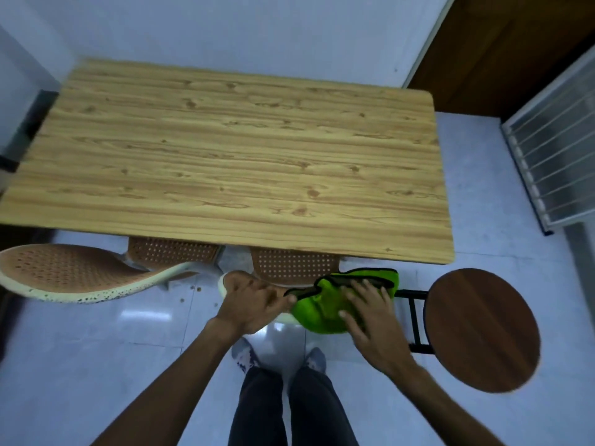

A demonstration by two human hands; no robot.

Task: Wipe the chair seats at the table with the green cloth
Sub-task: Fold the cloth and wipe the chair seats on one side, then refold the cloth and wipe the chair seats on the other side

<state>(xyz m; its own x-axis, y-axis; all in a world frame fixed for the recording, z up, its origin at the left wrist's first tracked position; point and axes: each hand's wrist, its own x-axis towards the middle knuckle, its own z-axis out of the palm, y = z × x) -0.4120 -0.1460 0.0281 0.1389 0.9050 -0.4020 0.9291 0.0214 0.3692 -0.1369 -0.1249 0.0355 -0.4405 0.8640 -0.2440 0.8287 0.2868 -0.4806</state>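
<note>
The rectangular light wood-grain desk point(225, 149) looks smooth and matt. Below its near edge, the fuzzy green cloth point(322, 309) covers an orange perforated plastic chair point(289, 263); the pale tiled floor point(96, 349) is glossy.

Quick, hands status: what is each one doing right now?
Left hand: fingers curled on the chair back's top edge, beside the green cloth.
Right hand: open, fingers spread flat, pressing the cloth onto the chair back.

2 chairs point(74, 272), 1 stool point(483, 329), 1 cloth point(325, 310)
</note>
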